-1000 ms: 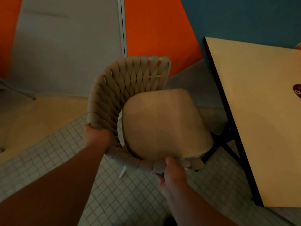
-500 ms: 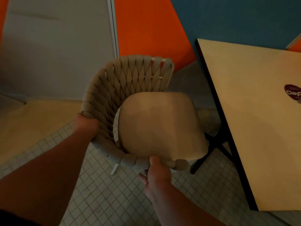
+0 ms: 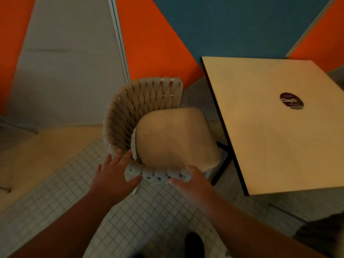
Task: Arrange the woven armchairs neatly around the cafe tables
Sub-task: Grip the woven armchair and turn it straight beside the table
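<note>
A beige woven armchair [image 3: 134, 112] with a tan seat cushion [image 3: 175, 138] stands on the tiled floor, its seat front tucked against the left edge of the square cafe table [image 3: 275, 131]. My left hand [image 3: 113, 175] hovers at the near curve of the woven back, fingers spread, with the fingertips just at the rim. My right hand [image 3: 193, 183] is blurred at the right end of the near rim, fingers loose and not wrapped around it.
The table carries a dark round sticker [image 3: 291, 101] and has black legs [image 3: 222, 164] beside the chair. Orange, grey and blue wall panels [image 3: 158, 43] rise close behind the chair. A dark shoe [image 3: 194, 244] is on the small white floor tiles.
Both hands gripped the chair's woven rim in the earlier frames; now they have let go and opened. The chair sits closer to the table's edge, and the view has pulled back.
</note>
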Available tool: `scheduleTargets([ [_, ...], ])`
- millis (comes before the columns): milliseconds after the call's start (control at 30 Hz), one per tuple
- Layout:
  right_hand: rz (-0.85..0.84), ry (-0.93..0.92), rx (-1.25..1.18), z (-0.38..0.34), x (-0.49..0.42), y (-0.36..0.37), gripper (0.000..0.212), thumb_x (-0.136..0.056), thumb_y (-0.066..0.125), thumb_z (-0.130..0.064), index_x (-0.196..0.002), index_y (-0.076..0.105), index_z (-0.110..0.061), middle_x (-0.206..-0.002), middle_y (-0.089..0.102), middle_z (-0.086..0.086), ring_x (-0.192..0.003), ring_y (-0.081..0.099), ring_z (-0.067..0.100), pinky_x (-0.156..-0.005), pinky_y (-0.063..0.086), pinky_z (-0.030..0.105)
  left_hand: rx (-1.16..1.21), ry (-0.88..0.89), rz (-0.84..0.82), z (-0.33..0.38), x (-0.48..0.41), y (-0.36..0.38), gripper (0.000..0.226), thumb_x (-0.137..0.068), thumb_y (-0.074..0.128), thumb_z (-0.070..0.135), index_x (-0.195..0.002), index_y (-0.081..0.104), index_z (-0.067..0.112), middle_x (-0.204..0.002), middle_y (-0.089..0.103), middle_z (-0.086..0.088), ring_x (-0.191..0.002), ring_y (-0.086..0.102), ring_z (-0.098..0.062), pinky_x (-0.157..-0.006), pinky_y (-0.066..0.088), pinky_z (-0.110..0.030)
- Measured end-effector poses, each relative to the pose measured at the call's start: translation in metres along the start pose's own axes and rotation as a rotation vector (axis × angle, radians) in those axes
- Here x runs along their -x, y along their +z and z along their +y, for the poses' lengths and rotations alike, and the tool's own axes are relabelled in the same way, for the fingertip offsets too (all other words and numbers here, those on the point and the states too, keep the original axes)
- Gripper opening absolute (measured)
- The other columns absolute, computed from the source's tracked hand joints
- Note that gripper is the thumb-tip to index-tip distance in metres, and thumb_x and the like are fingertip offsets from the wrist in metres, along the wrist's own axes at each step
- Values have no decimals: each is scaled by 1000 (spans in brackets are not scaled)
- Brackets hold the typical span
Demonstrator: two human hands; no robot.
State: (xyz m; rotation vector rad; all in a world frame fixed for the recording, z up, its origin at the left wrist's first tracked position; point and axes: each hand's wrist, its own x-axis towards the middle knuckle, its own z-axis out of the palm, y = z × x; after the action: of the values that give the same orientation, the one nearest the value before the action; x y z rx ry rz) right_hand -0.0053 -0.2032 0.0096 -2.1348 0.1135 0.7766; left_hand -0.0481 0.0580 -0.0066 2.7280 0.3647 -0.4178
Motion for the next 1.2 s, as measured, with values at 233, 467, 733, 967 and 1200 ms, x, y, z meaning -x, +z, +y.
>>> scheduleTargets([
  [233,76,-234,685,-34,49,-29,116,-73,42,-94,-164,9,-30,-172,5,10,-158,4,32,-127,6,53,-105,68,-3,4,51,-61,95,-87,46,78,-162,4,38,-172,8,0,-157,8,-34,-124,15,-57],
  [467,133,-170,633,-15,67,-56,115,-73,45,-93,-163,15,-29,-170,19,10,-155,17,33,-124,11,55,-140,103,11,31,59,-78,94,-88,46,78,-163,5,38,-171,13,0,-157,12,-33,-125,18,-56],
  [733,37,-192,623,21,75,-104,116,-73,43,-93,-164,15,-27,-166,29,7,-152,26,29,-124,17,55,-155,91,24,85,74,-62,97,-86,51,77,-163,5,38,-171,13,1,-157,11,-29,-125,18,-55],
  [967,36,-177,627,56,107,-131,118,-73,42,-96,-164,16,-24,-167,28,5,-152,27,26,-124,17,57,-166,124,30,118,108,-50,98,-85,52,76,-162,6,39,-171,16,2,-156,15,-26,-124,22,-54],
  [1200,177,-3,521,112,195,-118,113,-81,51,-87,-165,12,-21,-168,28,5,-151,30,29,-122,26,52,-211,297,-23,142,140,-32,95,-87,57,71,-162,11,36,-170,22,-1,-155,20,-31,-122,25,-53],
])
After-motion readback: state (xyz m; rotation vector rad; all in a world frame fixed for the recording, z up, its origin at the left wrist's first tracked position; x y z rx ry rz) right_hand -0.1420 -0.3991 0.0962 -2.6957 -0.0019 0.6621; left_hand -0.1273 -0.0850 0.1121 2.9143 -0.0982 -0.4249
